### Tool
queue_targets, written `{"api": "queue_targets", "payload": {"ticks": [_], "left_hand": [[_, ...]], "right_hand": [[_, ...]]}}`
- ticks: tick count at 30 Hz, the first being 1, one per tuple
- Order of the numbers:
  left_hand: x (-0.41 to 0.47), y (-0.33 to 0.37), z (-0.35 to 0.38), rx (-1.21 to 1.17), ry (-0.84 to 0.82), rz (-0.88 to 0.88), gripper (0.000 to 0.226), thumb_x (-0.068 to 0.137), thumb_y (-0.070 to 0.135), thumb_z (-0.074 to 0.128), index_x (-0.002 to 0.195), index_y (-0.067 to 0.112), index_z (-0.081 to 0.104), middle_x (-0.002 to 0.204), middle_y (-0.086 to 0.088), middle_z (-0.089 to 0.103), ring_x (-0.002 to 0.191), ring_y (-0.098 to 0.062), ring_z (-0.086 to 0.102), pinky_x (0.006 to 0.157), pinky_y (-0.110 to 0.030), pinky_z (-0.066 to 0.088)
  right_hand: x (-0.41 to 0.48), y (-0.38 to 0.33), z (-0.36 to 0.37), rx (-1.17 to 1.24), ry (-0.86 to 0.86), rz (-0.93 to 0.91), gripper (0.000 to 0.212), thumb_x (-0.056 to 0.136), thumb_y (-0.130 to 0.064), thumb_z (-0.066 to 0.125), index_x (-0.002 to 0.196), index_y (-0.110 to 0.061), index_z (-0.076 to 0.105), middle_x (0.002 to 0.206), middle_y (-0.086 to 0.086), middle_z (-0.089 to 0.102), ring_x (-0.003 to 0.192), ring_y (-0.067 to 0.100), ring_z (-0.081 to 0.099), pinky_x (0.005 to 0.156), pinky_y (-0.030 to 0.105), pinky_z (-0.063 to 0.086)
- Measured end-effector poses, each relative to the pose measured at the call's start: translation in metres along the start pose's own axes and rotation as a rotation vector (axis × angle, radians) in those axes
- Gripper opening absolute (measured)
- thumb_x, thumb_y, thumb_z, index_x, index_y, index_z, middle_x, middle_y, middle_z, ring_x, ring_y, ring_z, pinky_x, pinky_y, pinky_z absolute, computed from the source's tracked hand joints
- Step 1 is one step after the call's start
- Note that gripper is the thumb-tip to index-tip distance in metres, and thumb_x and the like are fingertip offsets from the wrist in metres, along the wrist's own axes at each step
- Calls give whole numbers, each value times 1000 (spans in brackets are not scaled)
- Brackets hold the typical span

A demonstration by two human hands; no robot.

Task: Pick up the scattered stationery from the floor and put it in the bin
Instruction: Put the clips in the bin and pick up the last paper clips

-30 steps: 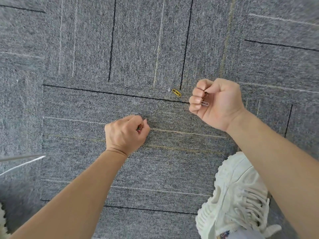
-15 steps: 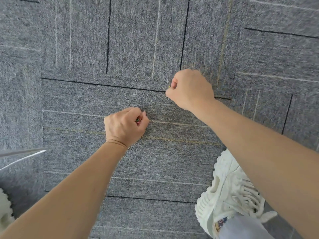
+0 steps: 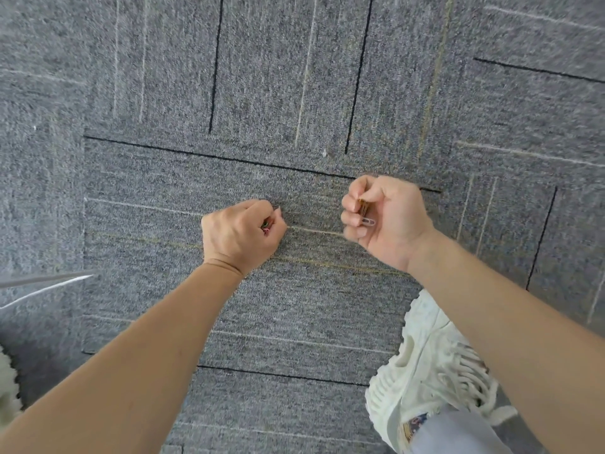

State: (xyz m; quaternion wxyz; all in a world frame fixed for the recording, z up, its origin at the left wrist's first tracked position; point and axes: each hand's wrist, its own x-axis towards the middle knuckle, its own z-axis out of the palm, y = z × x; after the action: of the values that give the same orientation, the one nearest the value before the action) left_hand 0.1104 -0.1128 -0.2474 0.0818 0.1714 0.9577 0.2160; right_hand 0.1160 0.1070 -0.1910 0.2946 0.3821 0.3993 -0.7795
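Observation:
My right hand (image 3: 389, 221) is curled over grey carpet, holding a yellow paper clip (image 3: 362, 206) pinched under the thumb and a silver paper clip (image 3: 369, 221) lying against the fingers. My left hand (image 3: 240, 235) is a closed fist just to its left, with bits of red and green paper clips (image 3: 265, 226) showing between thumb and fingers. No loose clips show on the carpet around the hands. No bin is in view.
Grey carpet tiles (image 3: 294, 93) with black and pale lines fill the view. My white sneaker (image 3: 435, 365) stands at lower right below the right forearm. A thin white and grey edge (image 3: 45, 283) pokes in from the left. Part of another white shoe (image 3: 6, 385) shows at the lower left edge.
My right hand reached forward onto the yellow paper clip lying on the carpet, then drew back with it in its fingers. The left fist stayed where it was.

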Motion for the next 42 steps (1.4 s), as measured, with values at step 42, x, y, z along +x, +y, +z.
{"api": "queue_targets", "payload": {"ticks": [42], "left_hand": [[-322,123,-607,-271,592,-577,34,83,17,61,53,14,45,55,-3,51,54,-18,42,52,-27,33]], "right_hand": [[-514,-2,445,-2050,-120,-826,36,88,-24,66,63,-14,42,60,1,44,54,18,41,49,25,34]]}}
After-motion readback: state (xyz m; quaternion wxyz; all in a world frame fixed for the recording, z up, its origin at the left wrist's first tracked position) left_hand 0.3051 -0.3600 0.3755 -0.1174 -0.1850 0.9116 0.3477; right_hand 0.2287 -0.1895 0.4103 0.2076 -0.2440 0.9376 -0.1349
